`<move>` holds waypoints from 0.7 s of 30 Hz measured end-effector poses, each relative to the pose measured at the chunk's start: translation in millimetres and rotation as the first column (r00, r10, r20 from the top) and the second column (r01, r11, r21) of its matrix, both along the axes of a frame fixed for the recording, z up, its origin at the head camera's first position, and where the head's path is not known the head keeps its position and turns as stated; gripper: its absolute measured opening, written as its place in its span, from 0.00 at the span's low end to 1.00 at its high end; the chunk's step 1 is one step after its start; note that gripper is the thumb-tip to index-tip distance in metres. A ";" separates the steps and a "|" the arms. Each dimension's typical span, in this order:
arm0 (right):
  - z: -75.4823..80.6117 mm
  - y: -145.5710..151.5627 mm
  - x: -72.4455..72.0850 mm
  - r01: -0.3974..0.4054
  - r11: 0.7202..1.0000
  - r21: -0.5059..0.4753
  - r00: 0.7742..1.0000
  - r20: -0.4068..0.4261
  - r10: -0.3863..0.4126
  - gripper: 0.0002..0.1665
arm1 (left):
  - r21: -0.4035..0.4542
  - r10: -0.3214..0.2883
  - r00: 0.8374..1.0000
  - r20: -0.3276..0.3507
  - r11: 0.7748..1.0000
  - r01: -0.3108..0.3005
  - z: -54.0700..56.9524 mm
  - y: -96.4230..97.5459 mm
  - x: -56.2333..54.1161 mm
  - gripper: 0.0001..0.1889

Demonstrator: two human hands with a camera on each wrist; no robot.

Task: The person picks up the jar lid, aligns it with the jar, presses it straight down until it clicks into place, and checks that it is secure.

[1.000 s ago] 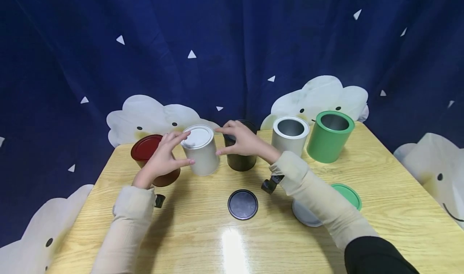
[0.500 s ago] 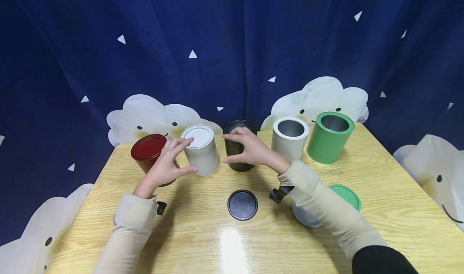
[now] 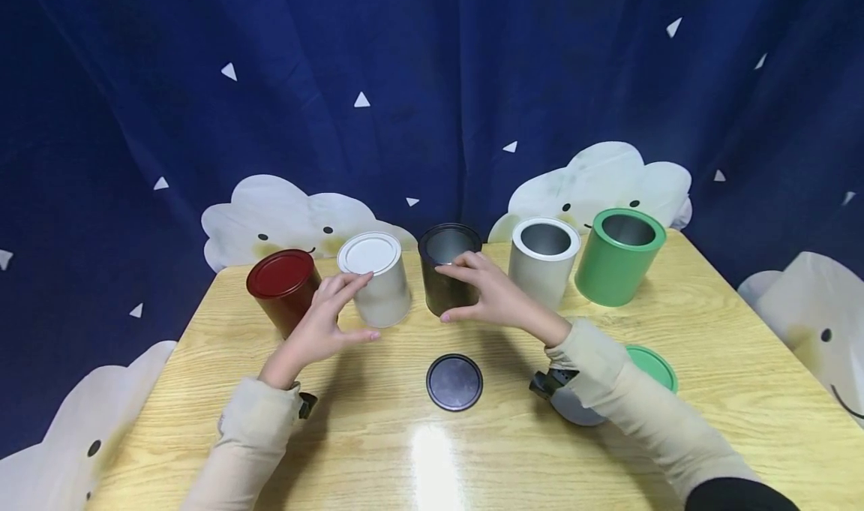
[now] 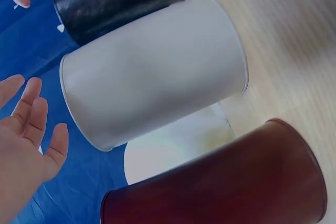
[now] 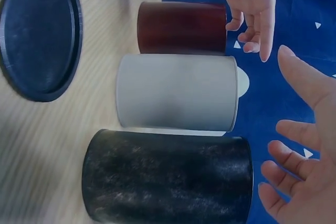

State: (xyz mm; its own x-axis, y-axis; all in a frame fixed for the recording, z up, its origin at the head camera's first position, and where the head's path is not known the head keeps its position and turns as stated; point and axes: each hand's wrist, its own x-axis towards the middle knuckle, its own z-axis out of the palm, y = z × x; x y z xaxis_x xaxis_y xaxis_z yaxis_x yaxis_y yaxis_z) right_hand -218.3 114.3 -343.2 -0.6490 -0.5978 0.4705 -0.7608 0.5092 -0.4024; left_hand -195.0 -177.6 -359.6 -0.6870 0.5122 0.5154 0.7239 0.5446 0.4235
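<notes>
In the head view my left hand (image 3: 324,329) hovers before the lidded white can (image 3: 381,293) and the lidded dark red can (image 3: 283,301), thumb and fingers spread apart and holding nothing. The left wrist view shows that hand (image 4: 26,148) apart from the white can (image 4: 152,72). My right hand (image 3: 493,293) hovers in front of the uncovered black can (image 3: 442,290), partly covering it. In the right wrist view its fingers (image 5: 294,163) are spread with nothing held, clear of the black can (image 5: 168,177). A black lid (image 3: 454,383) lies flat on the table.
To the right stand an uncovered white can (image 3: 536,275) and an uncovered green can (image 3: 614,271). A green lid (image 3: 653,366) and a pale lid (image 3: 574,410) lie on the wooden table (image 3: 364,436), partly behind my right forearm. A blue curtain (image 3: 405,83) hangs behind.
Both hands have drawn back toward me from the white can, the right one also moving rightward. More of the black can's open top shows now. The cans and lids stay put.
</notes>
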 end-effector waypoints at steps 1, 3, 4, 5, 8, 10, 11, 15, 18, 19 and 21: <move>-0.2 1.6 1.5 0.002 1.000 0.002 1.000 0.001 -0.002 0.40 | 0.003 -0.003 1.000 -0.004 1.000 0.003 -1.0 0.4 0.9 0.43; -1.4 4.7 4.0 0.006 1.000 0.005 1.000 -0.004 -0.006 0.40 | 0.004 -0.011 1.000 -0.008 1.000 0.011 -2.8 1.6 2.4 0.43; -2.3 6.3 5.0 0.009 1.000 0.004 1.000 -0.005 -0.009 0.40 | 0.002 -0.015 1.000 -0.009 1.000 0.016 -3.8 2.3 3.1 0.43; -3.1 8.1 6.2 0.010 1.000 0.003 1.000 -0.005 -0.010 0.40 | -0.001 -0.020 1.000 -0.011 1.000 0.020 -4.8 3.1 3.8 0.43; -6.1 13.8 9.7 0.012 1.000 0.004 1.000 -0.005 -0.012 0.41 | -0.004 -0.036 0.999 -0.009 0.999 0.036 -7.5 6.2 6.1 0.43; -9.1 18.1 12.0 0.009 1.000 0.007 1.000 -0.009 -0.009 0.41 | -0.008 -0.047 0.999 -0.002 0.999 0.047 -9.7 8.4 7.9 0.43; -10.7 20.3 13.3 0.007 1.000 0.010 1.000 -0.013 -0.007 0.41 | -0.009 -0.053 0.999 0.001 0.999 0.053 -10.8 9.7 8.7 0.42; -17.7 28.6 17.8 -0.009 1.000 0.030 0.999 -0.031 0.009 0.41 | -0.028 -0.070 0.997 0.012 0.997 0.070 -16.5 15.3 11.3 0.42; -23.6 34.5 20.7 -0.009 0.999 0.052 1.000 -0.027 0.010 0.40 | -0.048 -0.077 0.997 0.013 0.996 0.077 -21.3 20.0 12.9 0.42; -25.5 36.2 21.5 -0.006 0.998 0.060 1.000 -0.021 0.008 0.40 | -0.060 -0.076 0.997 0.011 0.995 0.077 -23.3 21.4 13.3 0.42; -29.5 39.7 22.8 0.001 0.997 0.074 1.000 -0.010 0.000 0.40 | -0.080 -0.080 0.997 0.014 0.993 0.081 -27.2 24.3 14.1 0.41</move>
